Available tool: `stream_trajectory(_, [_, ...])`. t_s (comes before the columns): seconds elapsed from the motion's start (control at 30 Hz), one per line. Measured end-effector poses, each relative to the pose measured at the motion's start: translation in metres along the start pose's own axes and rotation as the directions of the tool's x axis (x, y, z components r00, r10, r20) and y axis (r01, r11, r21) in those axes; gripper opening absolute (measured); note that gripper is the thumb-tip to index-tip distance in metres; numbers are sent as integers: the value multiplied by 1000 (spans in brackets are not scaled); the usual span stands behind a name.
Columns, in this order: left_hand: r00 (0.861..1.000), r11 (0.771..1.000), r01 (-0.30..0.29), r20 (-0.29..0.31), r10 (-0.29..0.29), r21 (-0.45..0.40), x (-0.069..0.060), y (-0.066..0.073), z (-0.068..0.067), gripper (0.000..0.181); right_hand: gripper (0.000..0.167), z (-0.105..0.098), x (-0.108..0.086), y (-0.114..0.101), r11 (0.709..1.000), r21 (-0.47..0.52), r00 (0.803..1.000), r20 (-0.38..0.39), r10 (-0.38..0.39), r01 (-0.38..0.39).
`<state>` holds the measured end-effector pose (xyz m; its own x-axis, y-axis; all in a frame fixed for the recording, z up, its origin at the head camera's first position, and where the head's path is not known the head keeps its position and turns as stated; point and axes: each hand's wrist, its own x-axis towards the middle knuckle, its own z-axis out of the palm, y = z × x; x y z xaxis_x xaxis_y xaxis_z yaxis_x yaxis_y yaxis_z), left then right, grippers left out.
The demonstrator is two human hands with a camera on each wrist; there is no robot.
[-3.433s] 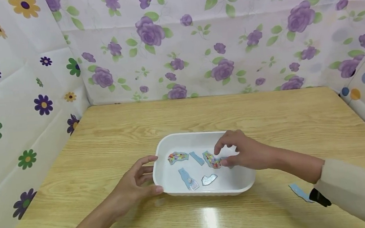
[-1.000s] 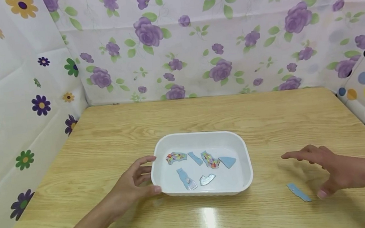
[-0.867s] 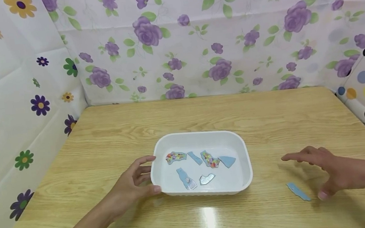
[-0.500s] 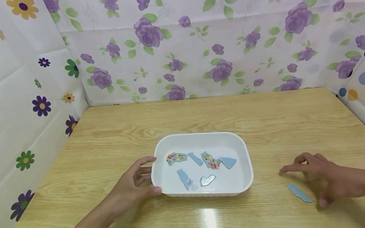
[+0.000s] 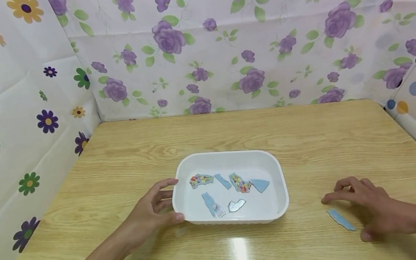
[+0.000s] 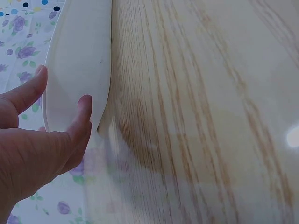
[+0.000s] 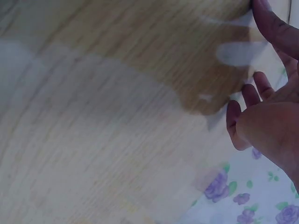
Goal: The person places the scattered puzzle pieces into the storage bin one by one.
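Observation:
A white plastic tray (image 5: pixel 264 216) stands on the table with several flat, irregular pieces inside. Its left end is held by my left hand (image 5: pixel 146 214), fingertips at the rim and thumb at the front corner; the left wrist view shows this hand (image 6: pixel 51 140) against the tray wall (image 6: pixel 77 65). Right of the tray, a narrow light-blue piece (image 5: pixel 341 220) with a jagged edge lies on the table. My right hand (image 5: pixel 376 208) arches over it, index fingertip beyond its far end and thumb to its right, apart from each other. The right wrist view shows my right hand (image 7: pixel 271 107) low over the wood.
Inside the tray lie two multicoloured pieces (image 5: pixel 202 180), a blue strip (image 5: pixel 223 181), a blue triangular piece (image 5: pixel 260 185), a long blue piece (image 5: pixel 213 205) and a silvery piece (image 5: pixel 236 205). Flowered cloth (image 5: pixel 201 48) hangs behind the wooden table (image 5: pixel 139 152).
My right hand has left the tray, where the blue triangular piece now shows, and moved right. It has since lowered over the narrow blue piece, fingers bending more. My left hand stays on the tray.

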<state>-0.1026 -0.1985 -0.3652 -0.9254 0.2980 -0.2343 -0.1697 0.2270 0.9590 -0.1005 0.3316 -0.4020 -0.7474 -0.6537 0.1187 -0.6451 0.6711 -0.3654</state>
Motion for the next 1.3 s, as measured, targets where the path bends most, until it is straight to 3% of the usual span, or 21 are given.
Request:
stream_trajectory(0.13, [1000, 1000, 1, -3, -1, 5, 0, -1, 0, 79, 84, 3, -1, 2, 997, 68, 999, -30, 20, -17])
stream_trajectory(0.27, [1000, 1000, 2, -5, -2, 6, -1, -1, 0, 79, 85, 7, -1, 4, 998, 59, 998, -60, 23, -20])
stream_trajectory(0.37, [1000, 1000, -3, -4, 3, 4, -1, -1, -1, 80, 88, 9, -2, 5, 998, 64, 998, -62, 22, -18])
stream_trajectory(0.6, [1000, 1000, -8, -5, 8, 16, 0, 0, -1, 79, 76, 8, -1, 7, 995, 93, 998, -63, 26, -20])
stream_trajectory(1.3, [1000, 1000, -2, 8, 2, 9, 0, -1, -1, 79, 63, 13, -5, 3, 993, 113, 997, -72, 34, -25])
